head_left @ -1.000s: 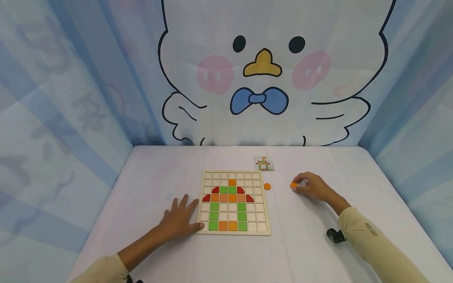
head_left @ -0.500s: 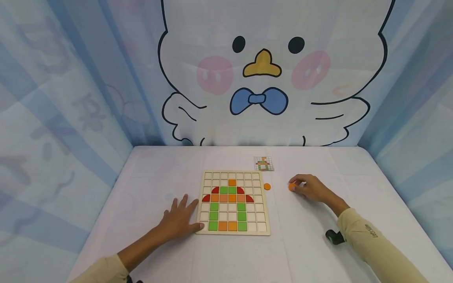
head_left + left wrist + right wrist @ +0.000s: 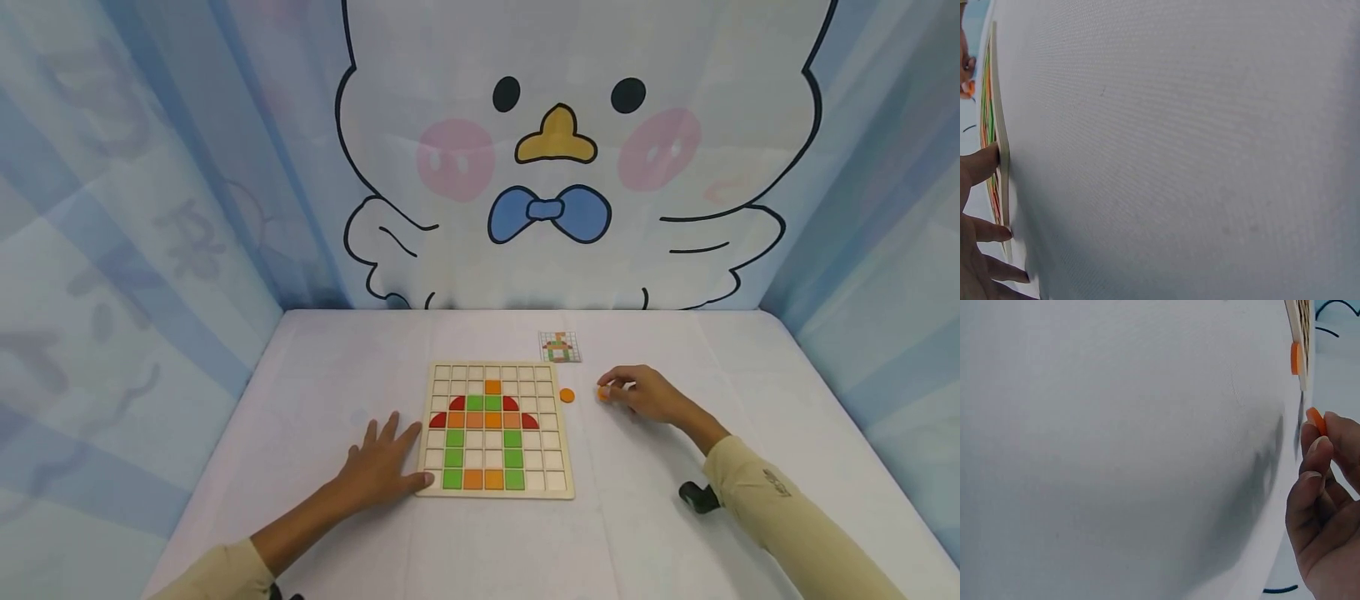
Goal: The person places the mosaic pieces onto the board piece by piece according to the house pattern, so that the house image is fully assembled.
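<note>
A wooden grid board (image 3: 543, 458) lies flat on the table, holding green, orange and red pieces in a house-like pattern. My left hand (image 3: 377, 468) rests at the board's left edge, fingers spread, with thumb and fingertips touching the frame. To the right of the board, my right hand (image 3: 647, 393) pinches a small orange piece (image 3: 1316, 420) between thumb and fingertips, held above the cloth. A second orange piece, a round disc (image 3: 567, 396), lies beside the board's right edge, between the board and my right hand.
A small pattern card (image 3: 559, 347) with a coloured grid picture lies behind the board's upper right corner. White cloth (image 3: 495, 550) covers the table. A curtain (image 3: 555, 267) with a cartoon bird hangs along the back edge.
My right hand has moved a little left with the pinched orange piece, closer to the disc and the board. The left hand and the board have stayed in place.
</note>
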The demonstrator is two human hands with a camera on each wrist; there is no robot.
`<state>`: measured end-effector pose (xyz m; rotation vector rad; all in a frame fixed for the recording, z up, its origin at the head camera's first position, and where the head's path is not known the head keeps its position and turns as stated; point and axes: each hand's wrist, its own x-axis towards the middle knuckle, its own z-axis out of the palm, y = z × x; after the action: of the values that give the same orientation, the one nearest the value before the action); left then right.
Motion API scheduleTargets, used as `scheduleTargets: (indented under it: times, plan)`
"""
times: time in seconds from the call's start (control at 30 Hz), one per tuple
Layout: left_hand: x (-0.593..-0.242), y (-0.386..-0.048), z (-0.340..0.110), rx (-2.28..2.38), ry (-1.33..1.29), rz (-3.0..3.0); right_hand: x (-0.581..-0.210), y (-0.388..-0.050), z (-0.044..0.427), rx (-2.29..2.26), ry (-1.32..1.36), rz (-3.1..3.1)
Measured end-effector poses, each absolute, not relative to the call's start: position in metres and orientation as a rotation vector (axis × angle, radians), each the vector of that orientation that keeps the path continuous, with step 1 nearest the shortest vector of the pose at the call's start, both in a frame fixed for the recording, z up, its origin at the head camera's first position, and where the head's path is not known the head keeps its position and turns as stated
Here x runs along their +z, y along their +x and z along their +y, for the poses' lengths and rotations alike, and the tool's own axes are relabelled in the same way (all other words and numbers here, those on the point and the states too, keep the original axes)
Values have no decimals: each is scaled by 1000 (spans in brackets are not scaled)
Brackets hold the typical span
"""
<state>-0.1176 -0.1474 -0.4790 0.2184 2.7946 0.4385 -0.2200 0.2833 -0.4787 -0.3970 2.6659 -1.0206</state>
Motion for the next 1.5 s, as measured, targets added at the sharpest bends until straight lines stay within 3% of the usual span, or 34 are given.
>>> scheduleTargets:
  times: [1.5]
  plan:
    - [-481,-118,-148,440,209,2798,-464,-265,153,-1083,-710,2484]
